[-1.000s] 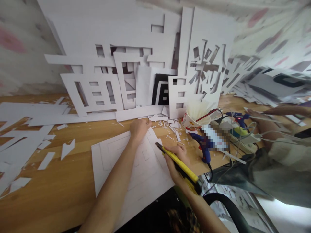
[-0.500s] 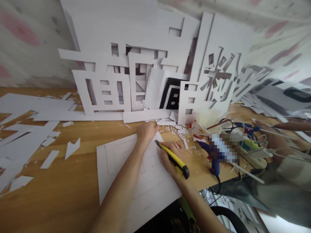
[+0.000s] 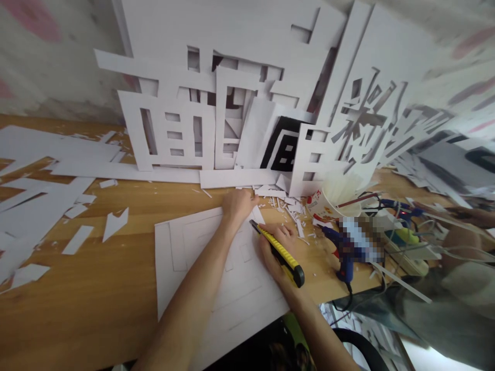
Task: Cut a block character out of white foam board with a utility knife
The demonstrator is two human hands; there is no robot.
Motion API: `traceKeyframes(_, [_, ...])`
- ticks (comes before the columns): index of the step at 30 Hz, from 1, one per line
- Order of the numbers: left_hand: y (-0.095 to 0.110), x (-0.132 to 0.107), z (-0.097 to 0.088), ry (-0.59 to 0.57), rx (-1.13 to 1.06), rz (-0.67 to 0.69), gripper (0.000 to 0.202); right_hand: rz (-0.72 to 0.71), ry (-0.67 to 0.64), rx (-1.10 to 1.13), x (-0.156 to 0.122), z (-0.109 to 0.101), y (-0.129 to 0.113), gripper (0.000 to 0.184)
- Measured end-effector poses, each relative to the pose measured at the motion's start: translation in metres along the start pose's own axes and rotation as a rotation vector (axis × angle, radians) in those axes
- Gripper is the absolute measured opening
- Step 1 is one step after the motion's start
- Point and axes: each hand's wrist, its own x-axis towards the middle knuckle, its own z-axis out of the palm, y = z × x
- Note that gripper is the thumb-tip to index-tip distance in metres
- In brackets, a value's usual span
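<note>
A white board (image 3: pixel 193 304) with faint pencil outlines lies on the table beneath both my forearms. My left hand (image 3: pixel 238 205) is closed at the board's far edge, its fingers curled away and mostly hidden. Held in my right hand (image 3: pixel 279 242) is a yellow and black utility knife (image 3: pixel 284 254). Its blade points up and to the left, close to the board's upper right part; whether the tip touches the surface I cannot tell. Small white scraps (image 3: pixel 288 206) lie just beyond my right hand.
Cut-out white boards (image 3: pixel 166 67) lean against the wall. Offcuts (image 3: pixel 34 201) cover the table's left side. To the right stand a paper cup (image 3: pixel 325 203) of pale sticks and a blue glue gun (image 3: pixel 344 252) with cords. Another person's arm (image 3: pixel 460 239) reaches in farther right.
The camera view has tilted and shifted slightly, so the leaning boards appear higher and larger. Both hands keep nearly the same position on the board, with the knife still in my right hand.
</note>
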Motion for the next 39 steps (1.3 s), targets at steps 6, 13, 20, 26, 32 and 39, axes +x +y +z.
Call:
traceKeyframes(6, [-0.001,0.001,0.004,0.007,-0.002,0.009,0.051,0.064,-0.043,0.037,0.008,-0.006,-0.008,0.016])
traceKeyframes(13, [-0.002,0.002,0.006,0.008,0.011,-0.004,0.054,0.072,-0.187,0.023,0.026,-0.024,-0.022,0.015])
traceKeyframes(20, [-0.001,0.003,0.006,0.003,-0.030,-0.012,0.048,0.103,-0.142,0.069,0.022,-0.023,-0.028,0.013])
traceKeyframes(26, [-0.001,0.003,0.004,-0.009,-0.037,-0.014,0.050,0.051,-0.175,0.123,0.031,-0.024,-0.031,0.018])
traceKeyframes(32, [0.000,0.002,0.004,0.003,-0.035,-0.014,0.049,0.012,-0.079,0.047,0.012,-0.015,-0.018,0.016])
traceKeyframes(39, [0.001,0.003,0.003,-0.012,-0.049,-0.009,0.049,-0.141,0.226,-0.007,-0.001,0.007,0.005,0.007])
